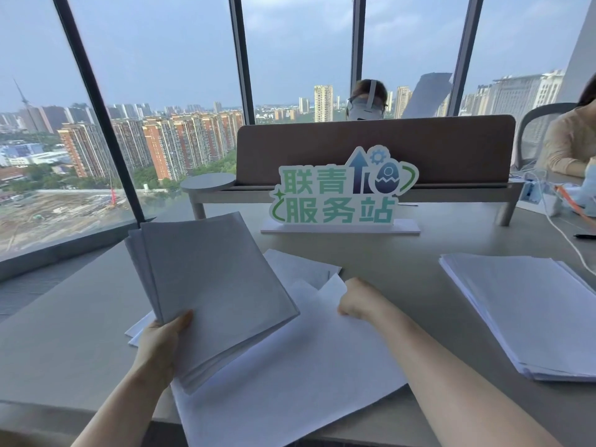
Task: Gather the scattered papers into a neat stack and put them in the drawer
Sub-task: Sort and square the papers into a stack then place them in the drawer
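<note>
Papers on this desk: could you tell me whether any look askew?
Yes. The loose sheets lie crooked and overlapping, the nearest overhanging the desk edge. The left hand holds an uneven bundle; the right-side pile is fanned.

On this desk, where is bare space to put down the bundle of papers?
Bare grey desk lies between the loose white sheets and the white paper stack, below the green lettered sign. Another patch is left of the left hand. Around the right hand it is crowded.

Green-lettered sign (342, 191) on desk (403, 253), brown divider (451, 146), black pen (585, 236)
</note>
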The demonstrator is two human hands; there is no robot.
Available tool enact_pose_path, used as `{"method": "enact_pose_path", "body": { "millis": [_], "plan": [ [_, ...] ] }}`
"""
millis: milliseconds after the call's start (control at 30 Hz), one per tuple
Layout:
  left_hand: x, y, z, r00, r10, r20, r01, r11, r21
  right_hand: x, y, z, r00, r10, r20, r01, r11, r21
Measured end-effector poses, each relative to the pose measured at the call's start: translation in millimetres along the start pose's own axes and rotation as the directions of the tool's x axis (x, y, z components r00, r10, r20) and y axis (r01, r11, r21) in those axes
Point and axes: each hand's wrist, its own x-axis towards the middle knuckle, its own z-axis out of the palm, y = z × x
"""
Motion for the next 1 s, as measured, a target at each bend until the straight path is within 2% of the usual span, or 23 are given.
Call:
{"method": "enact_pose_path", "body": {
  "millis": [100,233,367,533,733,900,1000],
  "plan": [
    [1,4,-1,1.000,0.016,-0.007,-0.015,1.000,0.004,2,6,-3,1.000,0.000,-0.018,0.001,0.998,0.068],
    [6,16,-6,0.998,0.047,-0.035,-0.046,0.999,0.013,3,18,-24,0.973,-0.044,-0.226,0.062,0.995,0.075],
    [11,26,-9,0.993,0.088,-0.078,-0.086,0.996,0.023,-5,26,-59,0.896,-0.133,-0.424,0.160,0.987,0.028],
    [19,38,-11,0.977,0.160,-0.143,-0.157,0.987,0.028,-15,33,-104,0.796,-0.201,-0.571,0.201,0.977,-0.064],
    [19,50,1,0.969,0.211,-0.125,-0.206,0.977,0.056,-38,24,-158,0.749,-0.347,-0.564,0.321,0.935,-0.149],
    [9,55,29,0.974,0.228,0.007,-0.228,0.971,0.068,-46,6,-187,0.725,-0.463,-0.510,0.462,0.876,-0.139],
    [-1,58,50,0.970,0.225,0.087,-0.229,0.972,0.042,-51,-9,-196,0.683,-0.537,-0.495,0.531,0.830,-0.169]
  ]
}}
